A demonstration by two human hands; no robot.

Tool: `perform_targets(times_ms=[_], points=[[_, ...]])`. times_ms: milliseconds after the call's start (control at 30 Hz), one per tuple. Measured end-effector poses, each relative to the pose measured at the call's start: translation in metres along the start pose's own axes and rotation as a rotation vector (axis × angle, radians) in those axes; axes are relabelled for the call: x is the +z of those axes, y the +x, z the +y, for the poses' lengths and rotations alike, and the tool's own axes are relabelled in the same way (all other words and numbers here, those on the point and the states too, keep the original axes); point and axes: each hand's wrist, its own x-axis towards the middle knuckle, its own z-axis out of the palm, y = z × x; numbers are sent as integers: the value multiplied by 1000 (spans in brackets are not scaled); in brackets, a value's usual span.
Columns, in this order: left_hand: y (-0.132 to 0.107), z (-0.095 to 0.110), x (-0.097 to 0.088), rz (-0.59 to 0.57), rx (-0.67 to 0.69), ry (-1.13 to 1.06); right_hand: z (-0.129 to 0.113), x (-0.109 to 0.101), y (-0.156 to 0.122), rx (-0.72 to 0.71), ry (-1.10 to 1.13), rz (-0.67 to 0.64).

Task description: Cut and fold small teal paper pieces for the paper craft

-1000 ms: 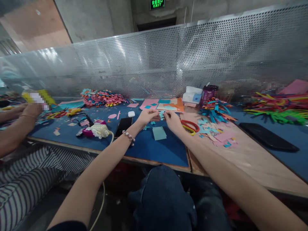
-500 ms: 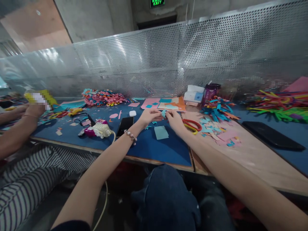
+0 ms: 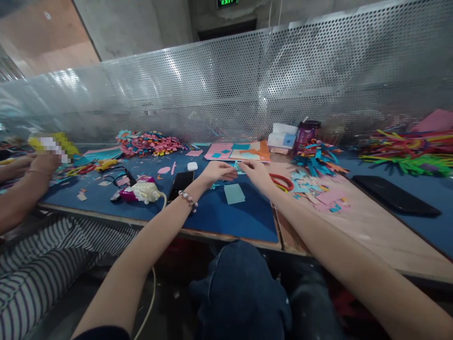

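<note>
My right hand (image 3: 257, 174) pinches a small light-blue paper piece (image 3: 237, 165) between its fingertips, above the blue tabletop. Close by on the left, my left hand (image 3: 216, 173) has its fingers stretched towards the piece, a little apart; whether a fingertip touches it is hard to see. Below the hands lies a small stack of pale-blue paper squares (image 3: 234, 194). Red-handled scissors (image 3: 283, 182) rest beside my right wrist, partly covered by it. Behind my hands are pink and orange paper sheets (image 3: 260, 150) with blue pieces on them.
A phone (image 3: 181, 185), white case (image 3: 192, 166) and glue gun (image 3: 141, 191) with cord lie left. Paper scraps (image 3: 318, 189), a tissue pack (image 3: 282, 137) and a dark phone-like slab (image 3: 394, 194) are right. A co-worker's hand (image 3: 44, 163) is far left. Perforated metal panel (image 3: 219, 89) stands behind.
My left hand's fingers have moved slightly apart from the light-blue piece, which stays at my right fingertips. The whole view has shifted a little.
</note>
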Motion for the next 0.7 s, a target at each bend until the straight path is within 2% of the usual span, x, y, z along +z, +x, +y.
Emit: perform_targets(times_ms=[267,700], points=[[-4,5,-2,-67,-28,16,4,-1,1,-14,22,-22],[-6,10,-9,-197,-117,57,-8,-11,0,-54,-188,-110]])
